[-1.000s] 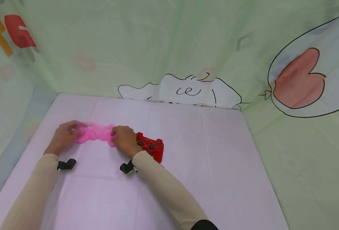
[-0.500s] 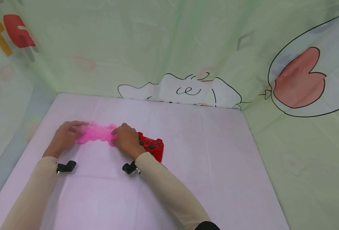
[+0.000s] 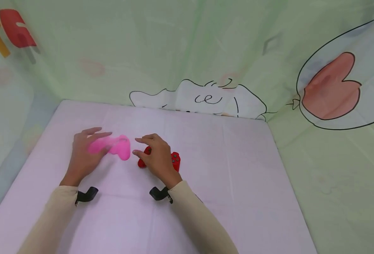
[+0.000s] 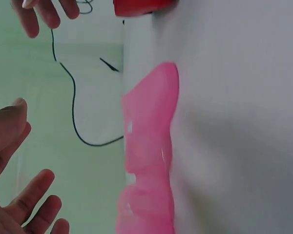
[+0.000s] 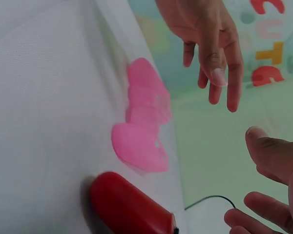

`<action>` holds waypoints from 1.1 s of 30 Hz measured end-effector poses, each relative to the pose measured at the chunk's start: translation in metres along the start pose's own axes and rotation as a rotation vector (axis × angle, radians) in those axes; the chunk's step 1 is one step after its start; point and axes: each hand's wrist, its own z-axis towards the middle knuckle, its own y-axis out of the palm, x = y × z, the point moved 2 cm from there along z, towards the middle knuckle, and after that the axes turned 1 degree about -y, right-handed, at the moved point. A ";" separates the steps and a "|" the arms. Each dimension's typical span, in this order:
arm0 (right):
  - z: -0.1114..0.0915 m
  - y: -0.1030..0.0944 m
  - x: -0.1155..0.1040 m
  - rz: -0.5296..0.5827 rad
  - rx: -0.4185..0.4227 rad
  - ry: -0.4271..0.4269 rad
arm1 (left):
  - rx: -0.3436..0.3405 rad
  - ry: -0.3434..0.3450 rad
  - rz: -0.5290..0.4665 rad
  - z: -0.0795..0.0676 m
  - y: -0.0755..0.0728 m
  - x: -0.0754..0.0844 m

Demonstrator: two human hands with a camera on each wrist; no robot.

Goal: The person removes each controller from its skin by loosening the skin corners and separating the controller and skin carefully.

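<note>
A pink, soft-looking silicone game controller cover [image 3: 122, 148] lies on the table, partly hidden by my left hand in the head view. In the left wrist view the cover [image 4: 151, 141] rests on the surface, apart from my fingers. My left hand [image 3: 86, 155] hovers over its left part, fingers spread and thumb apart. To the right, a red game controller [image 3: 175, 160] with buttons lies partly covered by my right hand [image 3: 158, 157]. That hand is raised, its thumb and fingers apart and holding nothing. One rounded end of the controller [image 5: 129, 204] shows in the right wrist view.
The table [image 3: 231, 197] has a pale pink-lilac cloth. Behind it hangs a green printed curtain [image 3: 161, 42], with a balloon drawing [image 3: 329, 88] at the right. Black wrist cameras [image 3: 87, 194] sit at both wrists.
Both hands have let go of the pink controller cover and lifted. My right hand has moved right, over the red controller; my left has shifted slightly right. The cover stays on the table.
</note>
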 end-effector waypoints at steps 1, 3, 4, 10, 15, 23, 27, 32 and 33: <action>-0.003 -0.005 0.002 0.014 0.016 0.002 | -0.008 0.010 -0.006 -0.002 0.004 0.006; -0.010 -0.013 0.005 0.035 0.051 -0.005 | -0.026 0.026 -0.020 -0.006 0.013 0.017; -0.013 -0.018 0.006 0.039 0.068 -0.009 | -0.033 0.033 -0.030 -0.008 0.018 0.022; -0.030 -0.033 0.022 0.028 0.152 0.005 | -0.060 0.098 -0.083 -0.014 0.044 0.041; -0.042 -0.039 0.038 0.016 0.181 0.063 | -0.109 0.094 -0.104 -0.019 0.064 0.045; -0.061 -0.034 0.063 -0.040 0.178 0.216 | -0.177 0.074 -0.128 -0.024 0.091 0.049; -0.069 -0.029 0.074 -0.049 0.159 0.279 | -0.211 0.072 -0.104 -0.022 0.102 0.050; -0.074 -0.026 0.080 -0.044 0.140 0.291 | -0.244 0.080 -0.101 -0.022 0.113 0.047; -0.075 -0.025 0.080 -0.041 0.144 0.288 | -0.250 0.080 -0.110 -0.022 0.114 0.047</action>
